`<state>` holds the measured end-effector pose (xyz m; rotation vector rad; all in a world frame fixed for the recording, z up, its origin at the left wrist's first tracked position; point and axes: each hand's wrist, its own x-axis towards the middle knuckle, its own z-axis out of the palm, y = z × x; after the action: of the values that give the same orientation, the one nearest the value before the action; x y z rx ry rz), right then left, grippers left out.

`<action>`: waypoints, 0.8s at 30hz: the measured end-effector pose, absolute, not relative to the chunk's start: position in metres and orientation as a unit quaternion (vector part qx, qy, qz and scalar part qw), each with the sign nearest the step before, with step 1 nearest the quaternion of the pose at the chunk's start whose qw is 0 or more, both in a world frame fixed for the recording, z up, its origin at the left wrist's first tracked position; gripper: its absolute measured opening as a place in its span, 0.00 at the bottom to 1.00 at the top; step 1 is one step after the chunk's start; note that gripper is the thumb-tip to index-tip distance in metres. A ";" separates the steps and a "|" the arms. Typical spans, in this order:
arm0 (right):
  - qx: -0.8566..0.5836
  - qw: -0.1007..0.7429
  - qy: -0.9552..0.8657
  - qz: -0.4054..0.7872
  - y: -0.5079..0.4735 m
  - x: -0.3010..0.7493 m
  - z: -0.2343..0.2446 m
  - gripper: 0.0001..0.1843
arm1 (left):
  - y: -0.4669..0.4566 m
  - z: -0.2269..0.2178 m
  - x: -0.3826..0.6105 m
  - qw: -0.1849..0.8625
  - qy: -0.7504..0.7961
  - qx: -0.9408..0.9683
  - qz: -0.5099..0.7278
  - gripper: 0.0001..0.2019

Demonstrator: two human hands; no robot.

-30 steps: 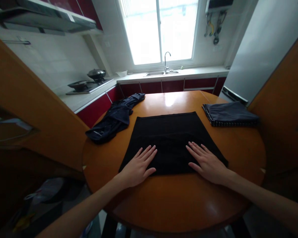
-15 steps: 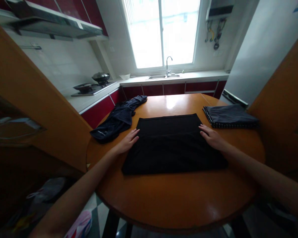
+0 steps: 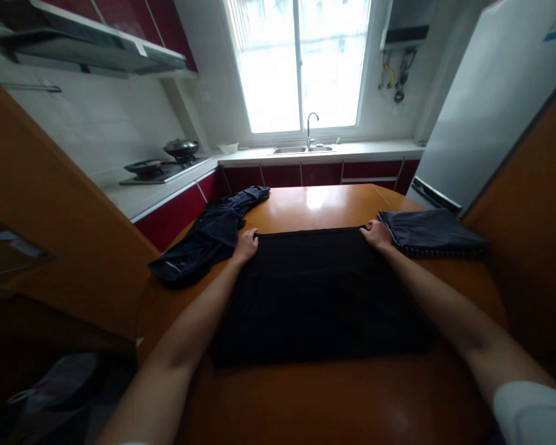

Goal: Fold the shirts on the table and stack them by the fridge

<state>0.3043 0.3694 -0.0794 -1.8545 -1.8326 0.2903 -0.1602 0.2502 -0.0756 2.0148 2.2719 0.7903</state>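
Note:
A black folded cloth, perhaps a garment, (image 3: 322, 293) lies flat on the wooden table (image 3: 333, 402) in front of me. My left hand (image 3: 247, 245) is closed on its far left corner, fingers bent round the edge. At the far right corner, my right hand (image 3: 377, 235) pinches the cloth the same way. A crumpled dark navy garment (image 3: 208, 238) lies just left of my left hand. Close to the right hand rests a folded dark grey cloth (image 3: 438, 228) with a patterned edge.
Beyond the table runs a counter with a sink (image 3: 290, 150) and a tap (image 3: 309, 130) under the window. Pans stand on the hob (image 3: 167, 172) at the left. A fridge (image 3: 467, 105) stands on the right, and wooden panels flank both sides.
Both hands have moved forward from the sides of the black cloth to its far corners and closed on them. My view has shifted closer over the table.

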 end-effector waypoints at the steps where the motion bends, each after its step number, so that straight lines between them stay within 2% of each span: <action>1: -0.684 0.256 -0.673 0.113 0.373 0.304 -0.080 0.27 | 0.255 -0.076 -0.160 -0.005 0.726 0.639 0.256 0.23; 11: -0.674 0.273 -0.673 0.135 0.380 0.309 -0.085 0.22 | 0.264 -0.082 -0.165 -0.037 0.741 0.629 0.233 0.16; 15: -0.665 0.300 -0.672 0.125 0.382 0.310 -0.089 0.17 | 0.263 -0.083 -0.162 -0.059 0.752 0.617 0.224 0.14; 24: -0.627 0.365 -0.673 0.143 0.385 0.314 -0.096 0.11 | 0.255 -0.079 -0.160 -0.062 0.732 0.617 0.280 0.05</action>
<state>0.3142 0.3847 -0.0955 -1.6133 -1.7305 0.3689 -0.1604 0.2552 -0.0787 2.0196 2.3969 0.9177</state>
